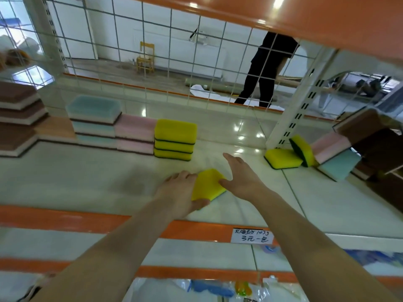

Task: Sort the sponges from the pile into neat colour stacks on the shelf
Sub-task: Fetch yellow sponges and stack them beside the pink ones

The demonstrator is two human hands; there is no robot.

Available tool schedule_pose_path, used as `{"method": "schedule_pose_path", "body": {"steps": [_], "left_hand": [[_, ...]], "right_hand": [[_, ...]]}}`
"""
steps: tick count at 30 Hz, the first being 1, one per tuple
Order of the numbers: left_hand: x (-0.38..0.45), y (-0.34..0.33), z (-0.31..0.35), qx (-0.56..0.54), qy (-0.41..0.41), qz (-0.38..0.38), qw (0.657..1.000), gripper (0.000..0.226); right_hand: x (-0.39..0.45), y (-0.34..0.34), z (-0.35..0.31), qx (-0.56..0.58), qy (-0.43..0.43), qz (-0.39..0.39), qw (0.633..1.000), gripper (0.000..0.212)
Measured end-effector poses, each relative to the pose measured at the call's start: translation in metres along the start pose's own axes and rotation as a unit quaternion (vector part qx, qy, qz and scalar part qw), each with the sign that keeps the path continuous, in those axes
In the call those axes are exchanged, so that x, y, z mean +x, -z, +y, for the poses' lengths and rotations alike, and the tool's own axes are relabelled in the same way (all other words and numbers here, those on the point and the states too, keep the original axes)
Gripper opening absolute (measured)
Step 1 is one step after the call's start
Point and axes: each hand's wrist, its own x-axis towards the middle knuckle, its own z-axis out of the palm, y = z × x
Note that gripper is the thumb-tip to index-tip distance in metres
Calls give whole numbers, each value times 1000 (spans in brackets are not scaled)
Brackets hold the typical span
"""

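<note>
A yellow sponge (208, 184) lies near the front of the white shelf (87, 182). My left hand (177, 192) grips it, thumb under its near edge and fingers over its left side. My right hand (241, 175) hovers just right of it with straight fingers, its thumb touching the sponge's right corner. Behind stand neat stacks: three yellow sponges (174, 139), two pink (135, 134), three blue (93, 120) and brown ones (18, 118). The pile (314, 154) at the right holds two yellow sponges, a pink, a blue and brown ones.
A white wire grid (152, 62) closes the back of the shelf, with a white upright post (290, 118) beside the pile. An orange shelf (305, 16) hangs overhead. The front edge is orange, with a handwritten price tag (253, 236). A person in black stands behind the grid.
</note>
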Motion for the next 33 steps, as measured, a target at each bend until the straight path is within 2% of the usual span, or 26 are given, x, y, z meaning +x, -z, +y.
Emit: {"method": "schedule_pose_path", "body": {"steps": [11, 22, 33], "left_hand": [[0, -7, 10, 4, 64, -18, 998, 81], [0, 31, -32, 11, -39, -21, 999, 87], [-10, 61, -55, 7, -41, -21, 999, 84]], "right_hand": [[-15, -2, 15, 7, -11, 4, 1000, 78], [-9, -2, -1, 71, 56, -15, 996, 90], [9, 0, -36, 61, 132, -31, 989, 89]]}}
